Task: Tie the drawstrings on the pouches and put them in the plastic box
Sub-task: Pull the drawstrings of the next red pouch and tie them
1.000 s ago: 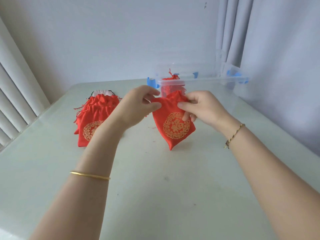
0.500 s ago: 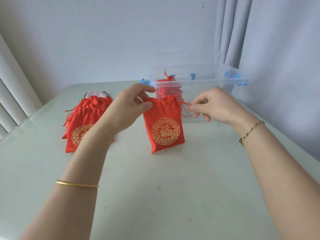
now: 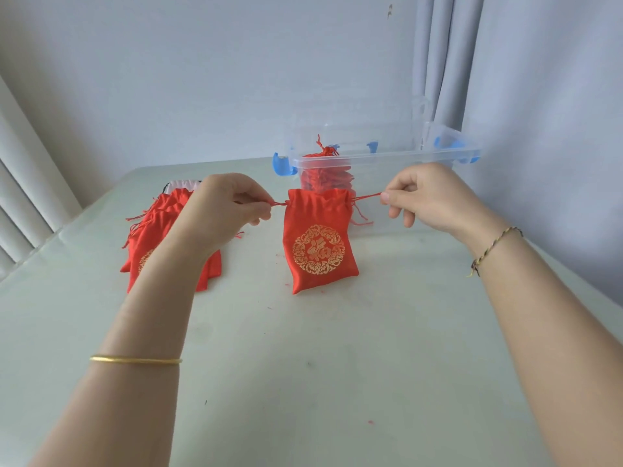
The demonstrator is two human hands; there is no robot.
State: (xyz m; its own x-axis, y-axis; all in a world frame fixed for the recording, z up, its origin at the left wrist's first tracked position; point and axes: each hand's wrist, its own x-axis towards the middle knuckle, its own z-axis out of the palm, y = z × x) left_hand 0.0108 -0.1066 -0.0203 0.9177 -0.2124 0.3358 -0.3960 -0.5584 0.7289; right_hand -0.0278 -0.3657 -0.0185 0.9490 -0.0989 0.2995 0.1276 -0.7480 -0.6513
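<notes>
Tension is building on the drawstrings (image 3: 368, 197) as we are pulling a red pouch (image 3: 318, 244) shut over the surface (image 3: 303, 382). Our left hand (image 3: 232, 210) is pinching one string end, our right hand (image 3: 428, 200) is pinching the other, and the pouch is hanging upright between them. We are judging that a level, even pull from both sides is what will gather the mouth cleanly before any knot. Just behind, the plastic box (image 3: 387, 156) is standing open, holding finished pouches (image 3: 325, 178). A pile of pouches (image 3: 168, 230) is lying to the left. Only the box's near rim is standing between pouch and box.
</notes>
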